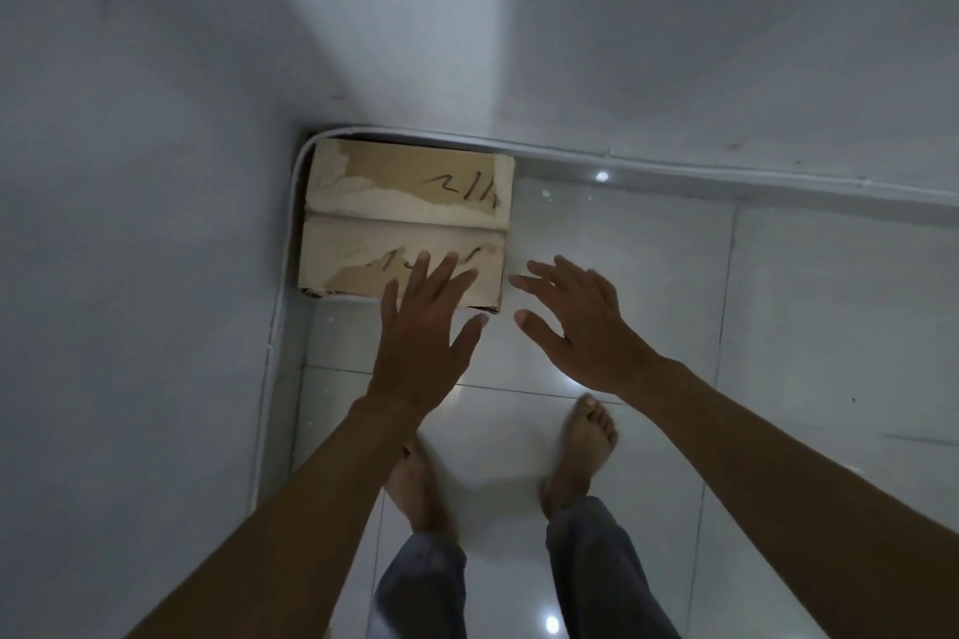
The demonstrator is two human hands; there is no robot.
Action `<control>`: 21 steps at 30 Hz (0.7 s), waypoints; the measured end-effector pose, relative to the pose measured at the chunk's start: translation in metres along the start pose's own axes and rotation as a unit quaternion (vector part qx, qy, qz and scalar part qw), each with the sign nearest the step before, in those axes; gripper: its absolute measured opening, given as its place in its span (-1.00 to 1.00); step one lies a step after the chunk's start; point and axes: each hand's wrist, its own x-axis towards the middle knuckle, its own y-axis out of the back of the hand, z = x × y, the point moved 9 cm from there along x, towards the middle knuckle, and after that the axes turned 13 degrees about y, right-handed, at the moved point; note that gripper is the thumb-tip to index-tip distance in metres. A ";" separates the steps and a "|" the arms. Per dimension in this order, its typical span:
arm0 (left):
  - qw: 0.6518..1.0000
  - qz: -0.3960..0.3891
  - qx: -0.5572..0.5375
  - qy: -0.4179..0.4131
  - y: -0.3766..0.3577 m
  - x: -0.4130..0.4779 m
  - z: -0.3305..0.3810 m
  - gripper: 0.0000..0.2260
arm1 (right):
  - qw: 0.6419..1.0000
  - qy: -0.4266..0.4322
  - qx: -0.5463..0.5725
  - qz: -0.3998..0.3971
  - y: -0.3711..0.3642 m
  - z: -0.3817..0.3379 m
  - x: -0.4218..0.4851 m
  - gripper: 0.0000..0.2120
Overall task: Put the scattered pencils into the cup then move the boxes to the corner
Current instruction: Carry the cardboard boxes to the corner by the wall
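Two cardboard boxes sit on the floor (654, 275), pushed into the corner where the left wall (129, 182) meets the back wall (674, 42). The far box (405, 179) lies close to the back wall and has dark handwritten strokes on its top near the right edge. The near box (347, 262) lies just in front of it, the two touching along their long sides, and its top also carries dark scrawl and pale torn patches. A white cable (674, 167) runs along the foot of the back wall, bends round the corner behind the boxes and goes on down the left wall. The left hand (421, 332) is spread wide with straight fingers and holds nothing; its fingertips overlap the right part of the near box, though whether they touch the cardboard cannot be told. The right hand (586, 322) is also wide, fingers loosely fanned and thumb out, holding nothing, and hangs over the glossy tile just to the right of the near box, apart from it. Below the arms, the person's bare left foot (415, 488) and right foot (584, 451) stand on the pale tiles, with grey trouser legs (591, 566) showing at the bottom.
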 end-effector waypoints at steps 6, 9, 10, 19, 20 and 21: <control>0.996 0.025 0.019 -0.082 0.076 -0.039 0.055 -0.62 | 0.994 0.047 -0.024 0.098 0.079 -0.053 -0.039 -0.49; 0.997 -0.017 0.034 -0.062 0.106 -0.058 0.077 -0.60 | 0.994 0.015 0.006 0.105 0.110 -0.073 -0.062 -0.44; 0.998 -0.014 0.034 -0.055 0.119 -0.064 0.086 -0.61 | 0.995 0.008 0.012 0.104 0.121 -0.079 -0.068 -0.43; 0.992 0.105 -0.026 -0.065 0.236 -0.163 0.197 -0.63 | 0.992 0.018 -0.064 0.106 0.238 -0.173 -0.148 -0.38; 0.989 0.121 -0.029 -0.080 0.249 -0.177 0.210 -0.63 | 0.990 0.024 -0.080 0.114 0.250 -0.187 -0.158 -0.38; 0.986 0.133 -0.031 -0.094 0.259 -0.190 0.222 -0.64 | 0.987 0.028 -0.096 0.123 0.259 -0.200 -0.167 -0.38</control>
